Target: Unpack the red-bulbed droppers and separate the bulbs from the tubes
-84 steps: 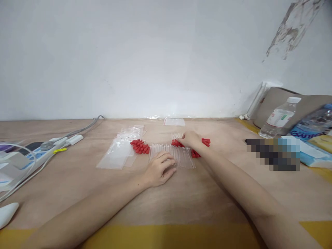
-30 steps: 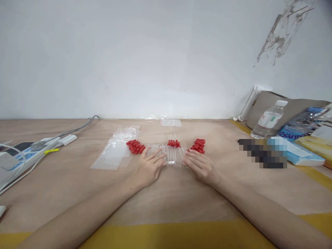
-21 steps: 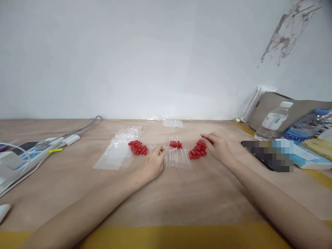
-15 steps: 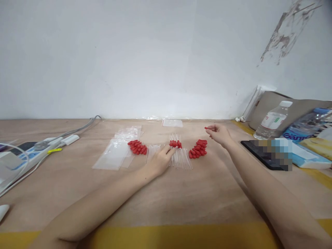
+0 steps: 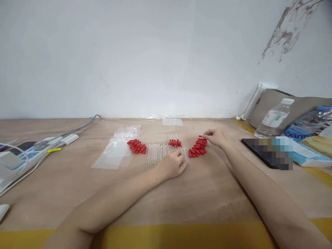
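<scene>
A row of clear glass tubes (image 5: 155, 154) lies on the wooden table (image 5: 181, 193). My left hand (image 5: 172, 164) rests on the right part of that row, fingers curled down onto the tubes. Three small heaps of red rubber caps sit behind the row: a left heap (image 5: 137, 146), a middle heap (image 5: 174, 143) and a right heap (image 5: 197, 148). My right hand (image 5: 215, 137) hovers just behind the right heap, its fingertips pinched on one red cap.
Clear zip bags (image 5: 114, 155) lie left of the caps, one more bag (image 5: 171, 121) near the wall. A power strip with cables (image 5: 38, 148) is at the left. Two water bottles (image 5: 273, 119), a dark phone (image 5: 259, 152) and packets crowd the right side.
My left hand slid right along the tubes and curled onto them. My right hand went from the tubes to the right heap, lifted with a red cap, then lowered back beside the heap.
</scene>
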Action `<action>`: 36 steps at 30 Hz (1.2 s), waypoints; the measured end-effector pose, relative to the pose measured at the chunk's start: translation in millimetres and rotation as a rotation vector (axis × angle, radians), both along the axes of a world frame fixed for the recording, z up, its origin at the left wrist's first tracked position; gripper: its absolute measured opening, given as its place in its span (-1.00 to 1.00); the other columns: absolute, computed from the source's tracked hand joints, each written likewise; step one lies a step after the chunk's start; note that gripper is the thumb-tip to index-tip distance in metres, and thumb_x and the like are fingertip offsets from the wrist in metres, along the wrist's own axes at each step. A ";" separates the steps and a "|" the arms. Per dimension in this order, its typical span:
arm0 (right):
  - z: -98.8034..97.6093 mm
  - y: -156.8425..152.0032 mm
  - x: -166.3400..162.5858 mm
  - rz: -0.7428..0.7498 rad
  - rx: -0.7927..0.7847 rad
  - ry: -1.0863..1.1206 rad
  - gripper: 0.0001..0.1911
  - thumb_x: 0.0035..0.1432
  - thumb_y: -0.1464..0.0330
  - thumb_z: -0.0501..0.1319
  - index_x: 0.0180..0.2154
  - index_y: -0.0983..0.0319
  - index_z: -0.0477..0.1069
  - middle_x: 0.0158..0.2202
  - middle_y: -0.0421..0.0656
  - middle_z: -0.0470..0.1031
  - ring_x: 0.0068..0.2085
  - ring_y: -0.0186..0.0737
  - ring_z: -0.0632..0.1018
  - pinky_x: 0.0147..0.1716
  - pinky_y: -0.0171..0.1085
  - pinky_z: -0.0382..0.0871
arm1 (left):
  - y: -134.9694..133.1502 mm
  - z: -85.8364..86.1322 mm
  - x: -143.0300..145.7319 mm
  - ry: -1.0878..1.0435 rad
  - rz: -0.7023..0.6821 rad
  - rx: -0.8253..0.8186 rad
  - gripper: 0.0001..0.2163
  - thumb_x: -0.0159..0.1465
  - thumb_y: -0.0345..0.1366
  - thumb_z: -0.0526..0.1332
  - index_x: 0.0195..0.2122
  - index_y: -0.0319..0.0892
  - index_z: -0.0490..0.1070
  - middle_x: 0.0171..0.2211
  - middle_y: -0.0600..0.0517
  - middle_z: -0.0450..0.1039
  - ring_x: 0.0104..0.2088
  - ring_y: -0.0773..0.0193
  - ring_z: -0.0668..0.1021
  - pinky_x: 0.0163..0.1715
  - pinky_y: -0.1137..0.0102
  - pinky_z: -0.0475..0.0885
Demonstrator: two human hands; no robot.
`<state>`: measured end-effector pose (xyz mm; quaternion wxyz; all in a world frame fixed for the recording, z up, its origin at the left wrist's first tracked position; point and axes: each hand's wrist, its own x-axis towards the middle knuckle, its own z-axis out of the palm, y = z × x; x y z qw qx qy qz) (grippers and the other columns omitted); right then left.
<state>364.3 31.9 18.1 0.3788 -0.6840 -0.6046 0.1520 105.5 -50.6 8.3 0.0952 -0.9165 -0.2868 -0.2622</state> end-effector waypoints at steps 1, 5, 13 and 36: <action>-0.3 -0.2 -0.1 0.005 -0.008 -0.018 -0.78 -0.19 0.24 0.28 -0.50 0.26 0.46 -0.49 -0.17 0.49 -0.46 -0.32 0.44 -0.49 -0.37 0.27 | -0.9 0.5 0.1 -0.023 -0.013 -0.014 -0.77 0.21 -0.21 0.07 -0.49 -0.24 0.32 -0.45 -0.03 0.29 -0.41 0.26 0.40 -0.36 0.36 0.38; 1.2 -2.0 1.3 0.003 -0.036 -0.070 -0.74 -0.21 0.18 0.28 -0.50 0.24 0.49 -0.52 -0.18 0.49 -0.46 -0.29 0.45 -0.50 -0.36 0.26 | -2.8 3.8 -10.4 -0.116 -0.055 0.002 -0.75 0.19 -0.13 0.09 -0.37 -0.25 0.37 -0.35 -0.09 0.33 -0.29 0.19 0.40 -0.25 0.28 0.36; 21.9 -2.4 -10.8 -0.083 0.001 -0.156 -0.71 -0.01 0.18 0.12 -0.37 0.24 0.46 -0.41 -0.16 0.49 -0.41 -0.29 0.45 -0.45 -0.34 0.25 | -0.4 5.7 -88.2 -0.100 0.087 0.068 -0.84 0.21 -0.26 0.09 -0.30 -0.18 0.41 -0.27 -0.05 0.39 -0.23 0.18 0.40 -0.23 0.25 0.31; 42.8 12.9 -135.1 0.015 -0.398 -0.436 -0.89 -0.12 0.38 0.21 -0.47 0.31 0.42 -0.50 -0.04 0.46 -0.41 -0.11 0.49 -0.45 -0.27 0.24 | 4.4 0.3 -103.5 -0.204 0.239 0.005 -0.85 0.19 -0.30 0.10 -0.26 -0.17 0.40 -0.28 -0.02 0.40 -0.23 0.18 0.38 -0.20 0.25 0.30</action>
